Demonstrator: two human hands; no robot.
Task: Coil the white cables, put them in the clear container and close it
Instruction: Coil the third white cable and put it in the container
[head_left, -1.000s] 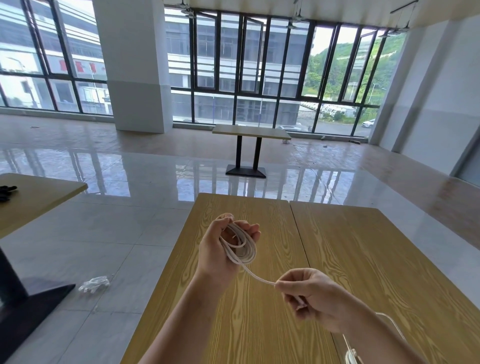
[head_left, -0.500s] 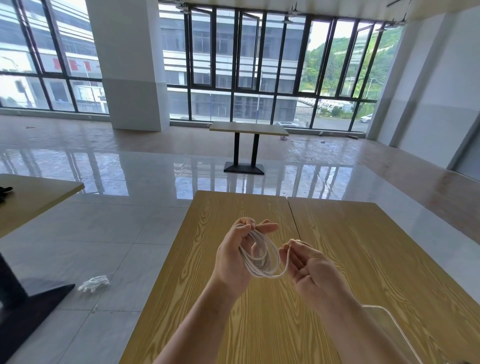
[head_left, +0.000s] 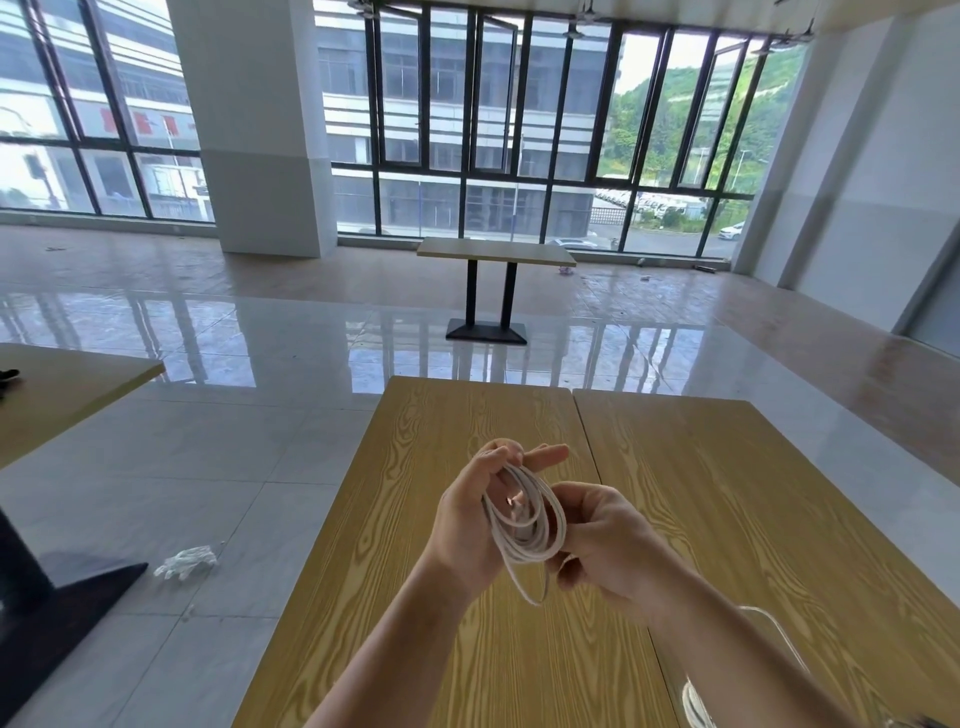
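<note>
My left hand (head_left: 470, 525) is curled around the white cable (head_left: 524, 519), thumb and fingertips pinching the top of the loops so the stack of turns stays together and hangs as one oval below my fingers. I hold it up off the table so the loops can fall freely and keep their shape. My right hand (head_left: 605, 551) sits just beside the coil on its right, fingers curled in toward the lower loops; it seems to hold the loose tail there, though where my fingertips meet the cable is hidden behind the coil, so I cannot say how firm that hold is. A short free end drops below the coil between my two wrists, which I judge is the last bit left to wind or tuck.

Below my right forearm, at the bottom right, the curved rim of the clear container (head_left: 779, 631) shows on the wooden table (head_left: 467, 415), and inside it I can make out more white cable (head_left: 693, 701). It stands near so the finished coil has only a short way to go. I see no lid from here.

Further out: a second table (head_left: 496, 254) by the windows, another tabletop (head_left: 62, 395) at left, and a crumpled white glove (head_left: 187, 561) on the tiled floor
</note>
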